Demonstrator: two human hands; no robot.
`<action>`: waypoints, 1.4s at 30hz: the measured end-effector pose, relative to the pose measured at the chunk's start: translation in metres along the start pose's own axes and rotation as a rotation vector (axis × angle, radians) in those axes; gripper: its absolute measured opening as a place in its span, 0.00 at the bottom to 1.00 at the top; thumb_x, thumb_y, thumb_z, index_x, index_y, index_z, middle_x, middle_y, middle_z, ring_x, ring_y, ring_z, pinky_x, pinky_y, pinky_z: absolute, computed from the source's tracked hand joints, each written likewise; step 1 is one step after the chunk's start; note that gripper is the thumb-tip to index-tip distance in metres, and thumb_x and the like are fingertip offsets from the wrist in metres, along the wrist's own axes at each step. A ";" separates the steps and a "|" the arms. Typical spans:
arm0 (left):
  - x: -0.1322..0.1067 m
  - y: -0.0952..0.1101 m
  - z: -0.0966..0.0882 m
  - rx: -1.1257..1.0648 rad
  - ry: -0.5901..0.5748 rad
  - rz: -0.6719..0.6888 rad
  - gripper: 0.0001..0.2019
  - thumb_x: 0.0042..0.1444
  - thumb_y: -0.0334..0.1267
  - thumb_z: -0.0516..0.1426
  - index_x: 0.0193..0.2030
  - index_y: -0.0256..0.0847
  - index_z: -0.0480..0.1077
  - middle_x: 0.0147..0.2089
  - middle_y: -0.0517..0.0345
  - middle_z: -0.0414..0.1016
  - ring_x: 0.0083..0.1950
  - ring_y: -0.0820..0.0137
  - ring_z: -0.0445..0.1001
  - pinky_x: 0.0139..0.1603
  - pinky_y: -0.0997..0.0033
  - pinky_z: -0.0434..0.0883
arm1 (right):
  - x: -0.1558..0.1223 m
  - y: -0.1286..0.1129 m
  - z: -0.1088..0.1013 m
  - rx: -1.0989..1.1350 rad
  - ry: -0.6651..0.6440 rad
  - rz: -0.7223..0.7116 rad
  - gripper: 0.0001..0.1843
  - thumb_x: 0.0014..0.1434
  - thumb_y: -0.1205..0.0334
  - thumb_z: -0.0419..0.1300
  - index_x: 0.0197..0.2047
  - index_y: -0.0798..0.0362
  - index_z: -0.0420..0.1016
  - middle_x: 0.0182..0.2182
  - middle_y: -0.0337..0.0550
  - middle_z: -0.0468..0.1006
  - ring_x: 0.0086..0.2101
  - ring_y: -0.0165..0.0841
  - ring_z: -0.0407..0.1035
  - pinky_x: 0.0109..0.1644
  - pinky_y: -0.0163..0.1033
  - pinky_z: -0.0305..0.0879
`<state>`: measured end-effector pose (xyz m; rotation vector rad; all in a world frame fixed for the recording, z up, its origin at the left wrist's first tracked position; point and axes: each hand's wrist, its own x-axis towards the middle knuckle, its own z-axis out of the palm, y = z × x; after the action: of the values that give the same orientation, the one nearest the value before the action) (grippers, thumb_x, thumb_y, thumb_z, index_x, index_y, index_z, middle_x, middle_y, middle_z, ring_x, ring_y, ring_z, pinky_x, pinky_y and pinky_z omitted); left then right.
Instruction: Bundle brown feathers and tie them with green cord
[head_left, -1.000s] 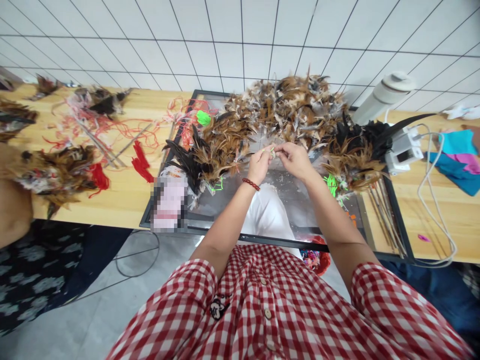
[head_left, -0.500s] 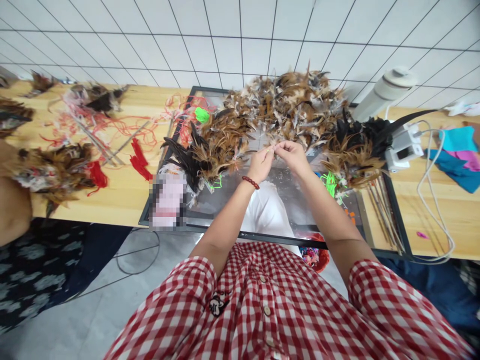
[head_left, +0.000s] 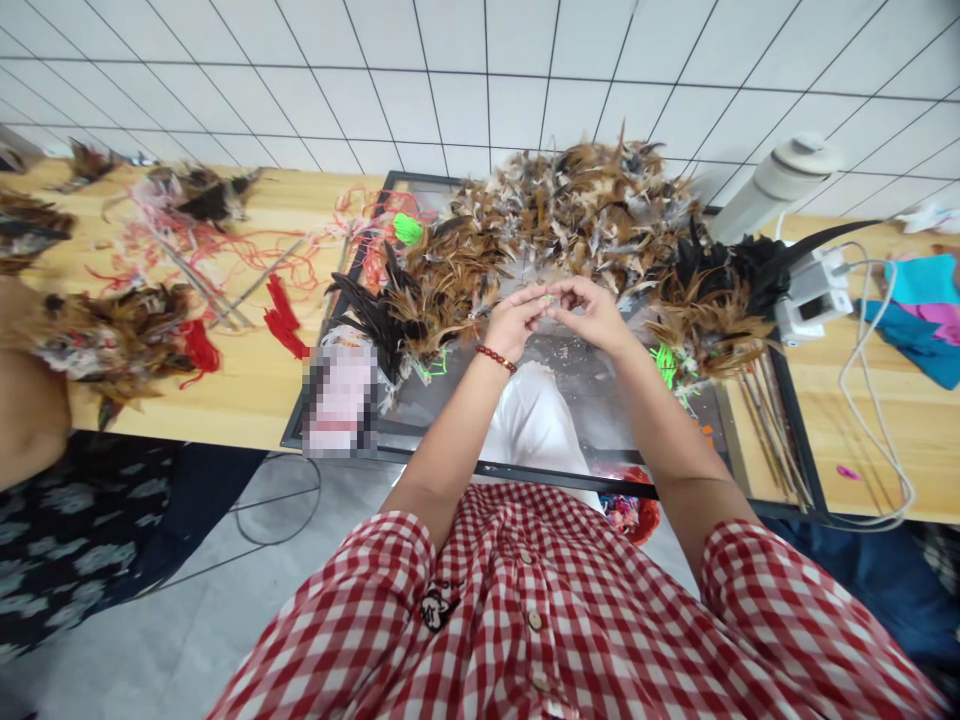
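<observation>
My left hand (head_left: 514,320) and my right hand (head_left: 592,312) meet fingertip to fingertip above a dark framed board (head_left: 540,420). Both are closed in a pinch on a small pale bit with green thread (head_left: 550,297), too small to name for sure. A red bead bracelet (head_left: 495,358) circles my left wrist. Just beyond the hands lies a big heap of brown, white and black feathers (head_left: 585,205). A tied bundle of brown and black feathers (head_left: 420,300) lies to the left of my left hand.
A white glue gun (head_left: 780,185) and a white power block (head_left: 814,295) with cables sit at the right. Thin sticks (head_left: 769,430) lie on the board's right edge. Red thread (head_left: 225,250) and feather bundles (head_left: 112,340) lie on the wooden table at the left, near another person's arm (head_left: 26,410).
Both hands have drawn slightly toward me and turned, with the fingers now curled palm-up around the small piece. Everything else has stayed where it was.
</observation>
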<state>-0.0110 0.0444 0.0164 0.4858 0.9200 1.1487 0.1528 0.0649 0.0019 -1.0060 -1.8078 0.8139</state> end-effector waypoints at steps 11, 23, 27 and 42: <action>-0.012 0.012 0.004 -0.167 -0.097 -0.150 0.10 0.51 0.19 0.60 0.36 0.37 0.71 0.27 0.63 0.76 0.25 0.82 0.74 0.24 0.86 0.60 | -0.001 -0.003 -0.001 -0.249 0.103 -0.296 0.16 0.67 0.48 0.59 0.34 0.50 0.78 0.30 0.43 0.79 0.32 0.34 0.72 0.38 0.41 0.69; 0.013 -0.014 -0.008 0.509 0.195 0.658 0.06 0.50 0.25 0.65 0.33 0.39 0.76 0.34 0.59 0.79 0.34 0.75 0.77 0.39 0.75 0.73 | -0.010 -0.008 0.028 -0.119 0.257 -0.146 0.08 0.59 0.57 0.62 0.31 0.51 0.76 0.26 0.38 0.78 0.26 0.29 0.68 0.33 0.36 0.66; 0.021 -0.021 -0.015 0.646 0.176 0.833 0.04 0.55 0.29 0.63 0.34 0.41 0.80 0.37 0.56 0.82 0.39 0.72 0.78 0.46 0.72 0.75 | -0.012 -0.012 0.034 -0.109 0.276 -0.135 0.09 0.59 0.54 0.63 0.31 0.50 0.77 0.26 0.39 0.78 0.28 0.30 0.69 0.36 0.38 0.68; 0.035 -0.032 -0.022 0.496 0.126 0.819 0.02 0.55 0.32 0.64 0.35 0.41 0.79 0.35 0.57 0.82 0.37 0.72 0.79 0.44 0.71 0.75 | -0.004 -0.014 0.037 0.398 0.240 0.215 0.32 0.42 0.30 0.73 0.33 0.50 0.77 0.23 0.33 0.77 0.22 0.25 0.70 0.30 0.34 0.73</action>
<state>-0.0072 0.0623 -0.0330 1.2861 1.1615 1.6950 0.1159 0.0507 -0.0020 -0.9939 -1.2844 1.0844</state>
